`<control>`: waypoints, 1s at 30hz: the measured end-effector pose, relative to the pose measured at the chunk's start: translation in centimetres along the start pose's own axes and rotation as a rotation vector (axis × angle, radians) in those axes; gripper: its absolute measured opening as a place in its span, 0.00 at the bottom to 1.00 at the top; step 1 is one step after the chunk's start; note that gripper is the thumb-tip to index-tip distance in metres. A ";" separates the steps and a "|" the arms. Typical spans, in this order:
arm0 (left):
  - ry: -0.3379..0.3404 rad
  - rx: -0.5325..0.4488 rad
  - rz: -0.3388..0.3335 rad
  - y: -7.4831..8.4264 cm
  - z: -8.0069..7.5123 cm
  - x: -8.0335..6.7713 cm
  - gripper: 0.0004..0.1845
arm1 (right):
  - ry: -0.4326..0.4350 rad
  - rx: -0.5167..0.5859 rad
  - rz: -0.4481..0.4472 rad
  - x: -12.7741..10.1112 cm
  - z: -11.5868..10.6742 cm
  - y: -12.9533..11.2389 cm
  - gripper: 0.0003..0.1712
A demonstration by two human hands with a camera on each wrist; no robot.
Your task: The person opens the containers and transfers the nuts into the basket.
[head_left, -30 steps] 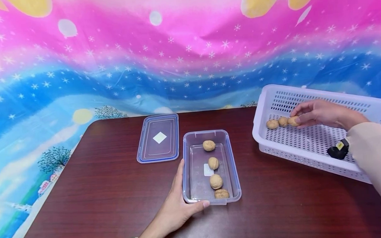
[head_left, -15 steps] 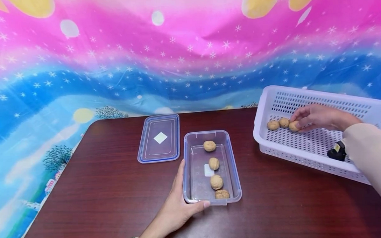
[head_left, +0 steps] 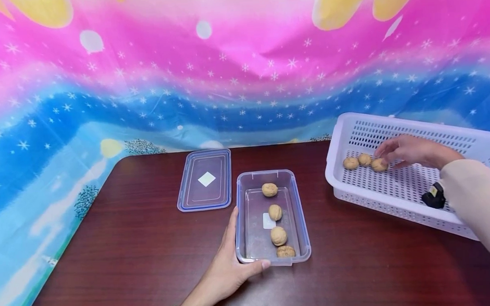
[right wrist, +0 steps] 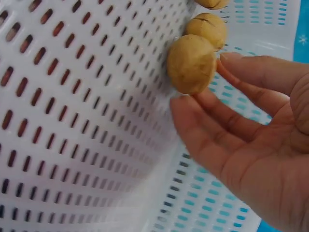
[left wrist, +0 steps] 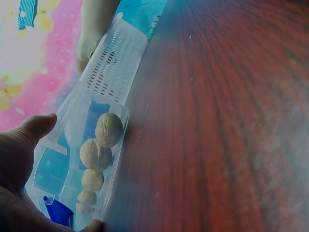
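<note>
My left hand (head_left: pixel 229 267) holds the near left corner of a clear plastic food container (head_left: pixel 246 202), thumb along its front and fingers along its left side. Several walnuts (head_left: pixel 278 236) lie in a row inside it. My right hand (head_left: pixel 413 150) reaches into a white perforated basket (head_left: pixel 336 179). There, three walnuts sit at the left end. In the right wrist view, the thumb and extended fingers (right wrist: pixel 203 140) spread around the nearest walnut (right wrist: pixel 191 65), which rests on the basket floor beside the other two.
The container's blue-edged lid (head_left: pixel 204 180) lies flat on the dark wooden table (head_left: pixel 143 246), behind and left of the container. A small black object (head_left: pixel 433 198) shows beside the right sleeve at the basket. A patterned cloth (head_left: pixel 242 72) hangs behind the table.
My right fingers have loosened around the nearest walnut, which has shifted slightly toward me. My left hand and the container stay in place.
</note>
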State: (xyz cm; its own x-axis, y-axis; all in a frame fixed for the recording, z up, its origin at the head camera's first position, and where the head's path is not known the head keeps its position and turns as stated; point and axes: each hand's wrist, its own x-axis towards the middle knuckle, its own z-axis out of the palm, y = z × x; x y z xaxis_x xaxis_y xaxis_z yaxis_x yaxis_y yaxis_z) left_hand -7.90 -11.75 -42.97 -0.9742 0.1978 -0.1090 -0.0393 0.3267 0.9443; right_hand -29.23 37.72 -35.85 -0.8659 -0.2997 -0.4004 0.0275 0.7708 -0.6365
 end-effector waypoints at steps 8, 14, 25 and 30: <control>-0.002 0.003 0.007 0.0 0.1 -0.2 0.71 | 0.169 -0.218 -0.063 -1.6 -1.0 -3.7 0.25; -0.004 0.011 0.013 -0.1 0.1 -0.2 0.71 | 0.267 -0.265 -0.099 -3.4 -0.3 -7.7 0.25; -0.005 0.025 0.015 -0.3 0.1 -0.3 0.71 | 0.351 -0.239 -0.281 -6.0 5.5 -14.2 0.19; 0.003 0.019 0.017 -0.3 0.1 -0.4 0.71 | 0.355 -0.248 -0.360 -6.7 7.6 -15.7 0.18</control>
State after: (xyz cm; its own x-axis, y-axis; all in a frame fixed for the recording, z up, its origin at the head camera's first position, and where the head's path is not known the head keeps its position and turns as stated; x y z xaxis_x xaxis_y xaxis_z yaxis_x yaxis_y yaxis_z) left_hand -7.46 -11.86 -43.25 -0.9753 0.2009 -0.0922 -0.0186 0.3410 0.9399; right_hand -20.10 23.37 -28.21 -0.9152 -0.3935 0.0869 -0.3816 0.7771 -0.5005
